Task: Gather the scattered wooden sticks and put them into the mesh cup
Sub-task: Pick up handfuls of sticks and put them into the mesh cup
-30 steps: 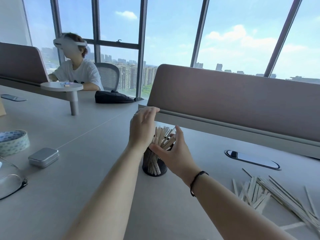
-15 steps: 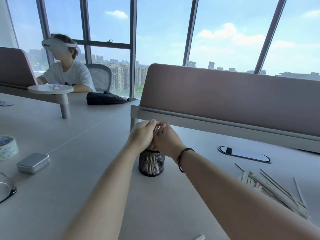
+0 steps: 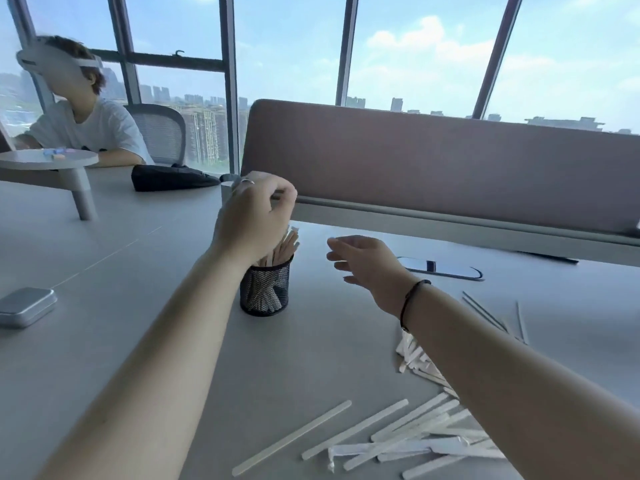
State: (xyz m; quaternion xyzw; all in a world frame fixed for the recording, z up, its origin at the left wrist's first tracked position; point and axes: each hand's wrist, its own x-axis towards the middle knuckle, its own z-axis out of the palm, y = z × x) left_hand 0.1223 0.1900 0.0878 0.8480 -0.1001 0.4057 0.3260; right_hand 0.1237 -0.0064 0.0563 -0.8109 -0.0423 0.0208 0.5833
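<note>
Wooden sticks poke up out of the black mesh cup, and the left hand hangs right over their tops with its fingers curled in; whether it pinches one of them I cannot tell from here. A ring shows on one finger. The right hand is off to the side of the cup, apart from it, fingers loose and spread, holding nothing. A dark band circles that wrist.

The cup stands upright on the grey table, roughly between the two forearms. More sticks lie loose on the table: a scattered heap near the front edge under the right forearm, and a few thin ones farther back on the right.

Behind the right hand sits a dark oval cable slot in the tabletop, and past that a brownish desk divider. On the left lies a small metal tin. Farther off a black pouch rests on the table, a small round stand beside it, and another person in a white shirt sits by the windows wearing a headset.
</note>
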